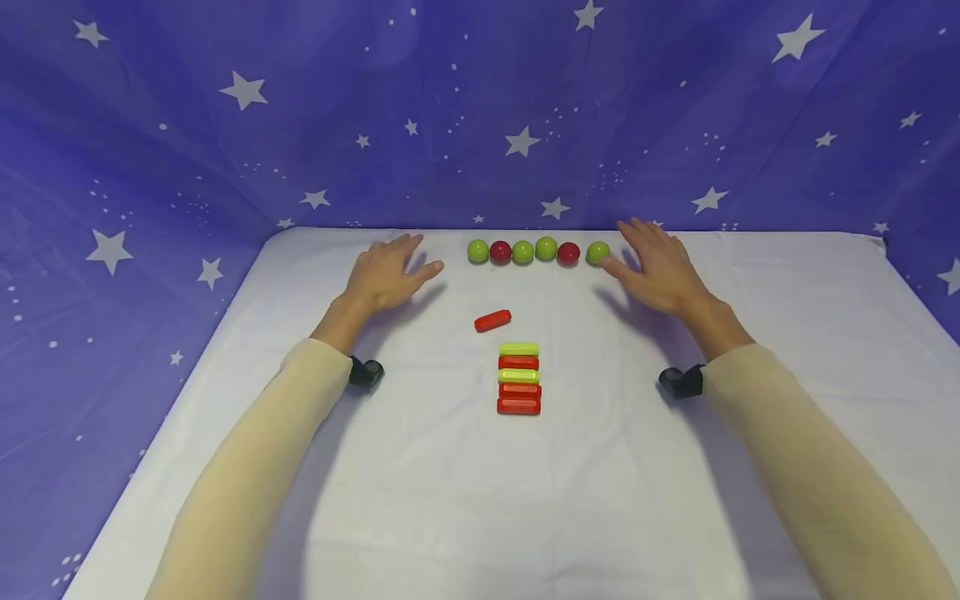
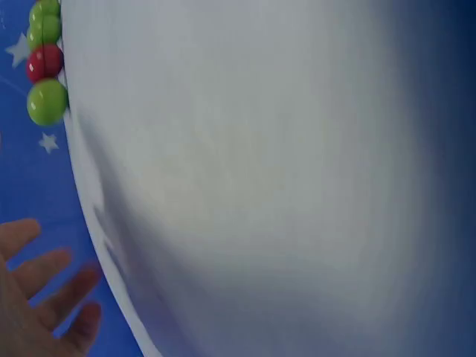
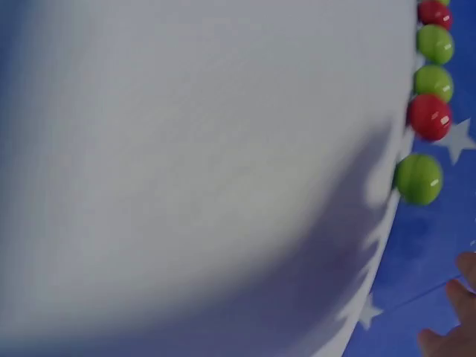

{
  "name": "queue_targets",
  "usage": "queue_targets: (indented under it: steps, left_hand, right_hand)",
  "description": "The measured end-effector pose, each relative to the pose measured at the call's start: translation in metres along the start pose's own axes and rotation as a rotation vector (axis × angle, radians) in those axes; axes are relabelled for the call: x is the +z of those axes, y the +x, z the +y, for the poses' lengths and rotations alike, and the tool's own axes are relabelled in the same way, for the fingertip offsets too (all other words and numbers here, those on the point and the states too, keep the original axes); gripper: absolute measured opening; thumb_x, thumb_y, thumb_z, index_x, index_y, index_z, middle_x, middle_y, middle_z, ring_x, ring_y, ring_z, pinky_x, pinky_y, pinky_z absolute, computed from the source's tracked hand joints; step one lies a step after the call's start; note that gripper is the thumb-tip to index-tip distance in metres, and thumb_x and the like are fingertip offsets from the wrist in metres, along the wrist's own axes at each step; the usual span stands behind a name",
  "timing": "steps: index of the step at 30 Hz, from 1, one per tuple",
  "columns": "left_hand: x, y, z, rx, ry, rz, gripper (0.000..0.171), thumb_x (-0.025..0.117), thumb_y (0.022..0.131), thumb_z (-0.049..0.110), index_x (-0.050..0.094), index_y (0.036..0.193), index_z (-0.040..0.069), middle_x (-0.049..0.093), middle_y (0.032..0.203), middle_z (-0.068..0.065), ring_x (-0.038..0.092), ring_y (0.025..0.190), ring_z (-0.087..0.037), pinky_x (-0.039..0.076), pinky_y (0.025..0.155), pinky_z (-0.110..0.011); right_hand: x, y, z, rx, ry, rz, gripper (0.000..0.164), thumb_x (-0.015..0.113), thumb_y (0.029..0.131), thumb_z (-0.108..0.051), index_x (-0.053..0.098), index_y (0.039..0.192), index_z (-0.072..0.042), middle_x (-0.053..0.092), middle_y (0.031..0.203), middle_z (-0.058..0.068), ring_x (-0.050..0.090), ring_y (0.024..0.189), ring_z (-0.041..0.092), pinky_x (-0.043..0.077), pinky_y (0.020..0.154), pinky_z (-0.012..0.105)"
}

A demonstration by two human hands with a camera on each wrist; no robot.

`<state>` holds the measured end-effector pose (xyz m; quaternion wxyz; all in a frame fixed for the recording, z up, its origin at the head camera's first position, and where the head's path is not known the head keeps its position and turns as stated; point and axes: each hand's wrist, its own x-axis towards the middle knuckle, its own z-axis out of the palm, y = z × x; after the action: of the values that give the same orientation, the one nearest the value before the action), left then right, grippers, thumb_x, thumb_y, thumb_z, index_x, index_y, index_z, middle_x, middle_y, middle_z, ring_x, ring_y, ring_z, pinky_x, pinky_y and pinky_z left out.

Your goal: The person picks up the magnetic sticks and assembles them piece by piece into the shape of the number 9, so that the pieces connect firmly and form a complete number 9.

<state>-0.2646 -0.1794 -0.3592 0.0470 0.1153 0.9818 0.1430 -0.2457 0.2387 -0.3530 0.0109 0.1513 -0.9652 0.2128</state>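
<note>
A row of shiny green balls (image 1: 522, 252) and red balls (image 1: 500, 252) lies along the table's back edge. My left hand (image 1: 387, 273) hovers left of the row, fingers spread, holding nothing. To the right, my right hand (image 1: 660, 265) is spread too, its thumb overlapping the edge of the last green ball (image 1: 597, 253) in the head view. The right wrist view shows that ball (image 3: 419, 179) apart from the fingertips (image 3: 455, 288). Nearer me, red sticks (image 1: 518, 406) and yellow-green sticks (image 1: 519, 377) lie side by side in a column. One red stick (image 1: 492, 321) lies apart, slanted, above them.
A white cloth (image 1: 420, 500) covers the table. Behind and left of it hangs a blue curtain (image 1: 450, 100) with white stars. Dark wrist-worn devices (image 1: 681, 382) stick out from under both cream sleeves (image 1: 810, 450).
</note>
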Motion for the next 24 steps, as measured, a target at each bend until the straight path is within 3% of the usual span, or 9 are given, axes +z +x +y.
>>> queue_targets:
  steps: [3, 6, 9, 12, 15, 19, 24]
  left_hand:
    - [0.002, -0.005, 0.009, 0.014, -0.102, 0.027, 0.084, 0.042, 0.090, 0.075, 0.046, 0.148, 0.015, 0.055, 0.141, -0.010, 0.043, 0.133, -0.035, 0.035, 0.105, -0.054]
    - [0.006, -0.012, 0.019, 0.034, -0.209, 0.031, 0.076, 0.049, 0.089, 0.071, 0.056, 0.140, 0.015, 0.067, 0.122, -0.007, 0.052, 0.124, -0.030, 0.040, 0.100, -0.050]
    - [0.012, -0.017, 0.030, 0.065, -0.349, 0.003, 0.070, 0.057, 0.089, 0.066, 0.059, 0.137, 0.014, 0.069, 0.113, -0.005, 0.058, 0.111, -0.027, 0.043, 0.094, -0.045]
    - [0.017, -0.023, 0.041, 0.092, -0.514, -0.056, 0.065, 0.065, 0.088, 0.057, 0.059, 0.136, 0.013, 0.068, 0.110, -0.004, 0.064, 0.085, -0.027, 0.048, 0.076, -0.040]
    - [0.023, -0.028, 0.050, 0.119, -0.661, -0.125, 0.059, 0.071, 0.088, 0.046, 0.059, 0.135, 0.011, 0.065, 0.111, -0.004, 0.061, 0.063, -0.029, 0.046, 0.059, -0.036]
    - [0.033, -0.033, 0.058, 0.171, -0.724, -0.176, 0.052, 0.075, 0.088, 0.033, 0.062, 0.132, 0.009, 0.064, 0.111, -0.005, 0.060, 0.073, -0.024, 0.050, 0.061, -0.033]
    - [0.042, -0.033, 0.063, 0.226, -0.672, -0.180, 0.050, 0.078, 0.086, 0.028, 0.064, 0.130, 0.010, 0.067, 0.110, -0.003, 0.058, 0.093, -0.021, 0.054, 0.072, -0.035]
  right_hand:
    - [0.003, 0.006, -0.008, -0.012, 0.095, 0.017, 0.076, 0.054, 0.098, -0.042, 0.025, 0.154, -0.001, 0.023, 0.158, 0.024, 0.015, 0.146, 0.041, 0.009, 0.116, 0.056]
    - [0.006, 0.012, -0.013, 0.020, 0.185, -0.004, 0.076, 0.059, 0.096, -0.034, 0.024, 0.154, 0.000, 0.023, 0.158, 0.022, 0.016, 0.146, 0.038, 0.012, 0.117, 0.052]
    - [0.009, 0.016, -0.015, 0.070, 0.231, -0.021, 0.076, 0.061, 0.095, -0.030, 0.025, 0.155, -0.001, 0.024, 0.158, 0.021, 0.019, 0.146, 0.039, 0.014, 0.116, 0.052]
    - [0.010, 0.016, -0.014, 0.122, 0.257, -0.035, 0.075, 0.062, 0.095, -0.029, 0.026, 0.155, -0.003, 0.025, 0.158, 0.021, 0.020, 0.145, 0.041, 0.015, 0.115, 0.055]
    - [0.011, 0.017, -0.013, 0.154, 0.281, -0.052, 0.075, 0.063, 0.094, -0.028, 0.026, 0.155, -0.004, 0.026, 0.157, 0.022, 0.020, 0.144, 0.043, 0.016, 0.114, 0.058]
    - [0.012, 0.017, -0.011, 0.165, 0.295, -0.065, 0.073, 0.064, 0.094, -0.025, 0.029, 0.154, -0.004, 0.029, 0.156, 0.023, 0.023, 0.143, 0.044, 0.018, 0.113, 0.059]
    - [0.013, 0.020, -0.010, 0.146, 0.300, -0.051, 0.069, 0.065, 0.093, -0.020, 0.033, 0.152, -0.001, 0.033, 0.153, 0.024, 0.030, 0.139, 0.047, 0.022, 0.111, 0.059]
